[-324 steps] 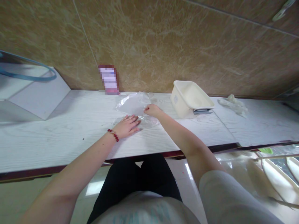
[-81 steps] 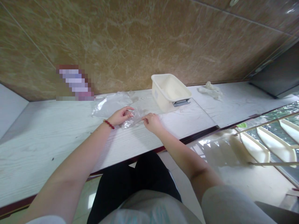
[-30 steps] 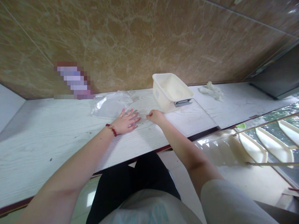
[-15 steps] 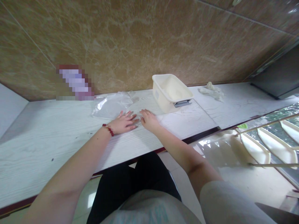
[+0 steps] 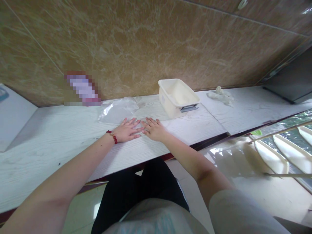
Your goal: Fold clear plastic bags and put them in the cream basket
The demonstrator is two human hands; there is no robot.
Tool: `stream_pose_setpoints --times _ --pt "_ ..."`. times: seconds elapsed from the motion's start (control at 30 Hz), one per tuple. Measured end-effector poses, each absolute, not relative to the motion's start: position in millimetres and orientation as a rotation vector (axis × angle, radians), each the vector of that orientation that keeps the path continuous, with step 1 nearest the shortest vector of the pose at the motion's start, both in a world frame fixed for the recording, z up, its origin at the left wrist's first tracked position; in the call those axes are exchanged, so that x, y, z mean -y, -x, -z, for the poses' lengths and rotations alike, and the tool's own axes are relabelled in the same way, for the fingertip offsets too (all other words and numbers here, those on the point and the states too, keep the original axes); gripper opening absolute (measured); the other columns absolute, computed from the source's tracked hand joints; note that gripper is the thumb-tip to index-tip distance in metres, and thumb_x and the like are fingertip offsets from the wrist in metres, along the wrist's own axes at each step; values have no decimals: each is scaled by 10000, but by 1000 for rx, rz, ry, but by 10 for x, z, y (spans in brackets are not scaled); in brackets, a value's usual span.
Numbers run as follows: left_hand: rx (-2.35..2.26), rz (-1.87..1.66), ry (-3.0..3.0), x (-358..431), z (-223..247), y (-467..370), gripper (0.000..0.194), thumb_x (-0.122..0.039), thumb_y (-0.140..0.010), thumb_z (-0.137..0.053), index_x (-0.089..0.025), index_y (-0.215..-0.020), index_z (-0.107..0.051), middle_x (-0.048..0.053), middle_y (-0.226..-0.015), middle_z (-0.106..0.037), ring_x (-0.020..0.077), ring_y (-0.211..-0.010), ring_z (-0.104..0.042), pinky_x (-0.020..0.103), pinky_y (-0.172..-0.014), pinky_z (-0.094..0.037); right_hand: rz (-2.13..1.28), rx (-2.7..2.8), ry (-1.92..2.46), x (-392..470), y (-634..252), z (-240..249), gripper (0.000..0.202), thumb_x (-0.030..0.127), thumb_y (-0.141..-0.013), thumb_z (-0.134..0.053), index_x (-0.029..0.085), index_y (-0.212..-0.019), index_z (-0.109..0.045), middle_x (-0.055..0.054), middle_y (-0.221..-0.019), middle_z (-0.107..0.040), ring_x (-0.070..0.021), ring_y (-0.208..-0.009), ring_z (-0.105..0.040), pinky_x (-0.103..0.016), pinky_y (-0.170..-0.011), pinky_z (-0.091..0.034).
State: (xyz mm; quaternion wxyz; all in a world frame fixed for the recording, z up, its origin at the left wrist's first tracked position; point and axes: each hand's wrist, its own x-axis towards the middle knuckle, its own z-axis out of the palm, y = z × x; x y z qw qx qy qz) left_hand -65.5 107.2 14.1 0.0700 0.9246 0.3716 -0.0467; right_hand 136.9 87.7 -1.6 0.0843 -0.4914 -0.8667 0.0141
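Observation:
Palm down with fingers spread, my left hand (image 5: 128, 130) lies on the white wood-grain counter (image 5: 80, 130), a red bead bracelet (image 5: 112, 136) on its wrist. Its fingertips are by the lower right edge of a clear plastic bag (image 5: 118, 111), which is spread flat; whether they press on it I cannot tell. My right hand (image 5: 154, 129) rests flat beside the left, fingers outstretched, the fingertips of both hands nearly meeting. Just beyond the right hand stands a cream plastic bin (image 5: 172, 100) with a grey handle. Neither hand holds anything.
A crumpled whitish cloth or glove-like item (image 5: 220, 96) lies farther right along the wall. At the far right is a dark grey panel (image 5: 290, 74); a white box-like panel (image 5: 14, 113) stands at the left. A blurred-out item (image 5: 84, 89) leans on the marbled wall.
My right hand has flattened and its fingers have spread out more. The left hand stays flat in nearly the same place. The view has shifted slightly.

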Motion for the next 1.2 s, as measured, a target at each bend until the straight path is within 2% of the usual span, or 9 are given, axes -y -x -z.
stream_pose_setpoints --times 0.33,0.63,0.73,0.83,0.9,0.97,1.07,1.2 --pt "-1261 83 -2745 -852 -135 892 504 -567 -802 -319 -393 -1275 -323 36 -1449 -117 321 -1306 -37 544 -991 -30 13 2579 1528 -873 -1389 41 552 542 -841 -243 282 -1327 -279 -73 -1413 -230 -252 -1285 -208 -484 -1014 -137" --pt "-1244 126 -2686 -816 -189 994 535 -604 -747 -393 -362 -1223 -427 64 -1432 -186 332 -1304 -32 559 -983 -25 44 2574 1579 -846 -1382 9 560 552 -832 -259 294 -1329 -273 -74 -1415 -221 -262 -1289 -192 -488 -1009 -134" --pt "-1243 84 -2616 -835 -260 1009 488 -579 -778 -348 -348 -1186 -482 65 -1384 -311 320 -1296 -121 559 -980 -90 45 2570 1579 -853 -1383 19 573 568 -824 -256 301 -1331 -264 -74 -1414 -224 -259 -1292 -186 -487 -1011 -132" --pt "-1319 -163 -2531 -931 -318 963 457 -495 -829 -285 -296 -1180 -499 44 -1274 -468 243 -1232 -316 447 -992 -226 37 2572 1571 -869 -1385 41 587 582 -817 -249 299 -1332 -264 -81 -1413 -226 -264 -1291 -188 -491 -1008 -135" --pt "-1467 -355 -2475 -1028 -337 894 443 -432 -824 -312 -223 -1156 -517 62 -1174 -544 203 -1114 -456 350 -940 -337 28 2577 1561 -879 -1388 53 591 585 -817 -240 296 -1332 -264 -85 -1413 -224 -268 -1290 -189 -496 -1006 -135" --pt "-1665 -415 -2393 -1120 -346 808 399 -375 -788 -366 -174 -1081 -547 84 -1040 -601 196 -954 -553 316 -844 -417 22 2579 1552 -884 -1392 58 590 584 -819 -234 294 -1333 -264 -84 -1414 -222 -268 -1290 -188 -497 -1006 -134" --pt "-1912 -254 -2221 -1196 -367 680 351 -329 -728 -438 -142 -1006 -542 105 -878 -633 214 -792 -599 318 -700 -462 23 2571 1544 -880 -1396 53 581 578 -821 -241 298 -1330 -270 -79 -1415 -220 -267 -1291 -187 -492 -1007 -136" --pt "-1979 -110 -1982 -1198 -395 579 412 -334 -664 -511 -139 -1026 -492 92 -766 -652 214 -677 -610 306 -575 -453 26 2560 1551 -868 -1395 37 570 567 -825 -254 299 -1327 -276 -78 -1415 -221 -265 -1289 -192 -485 -1008 -136"
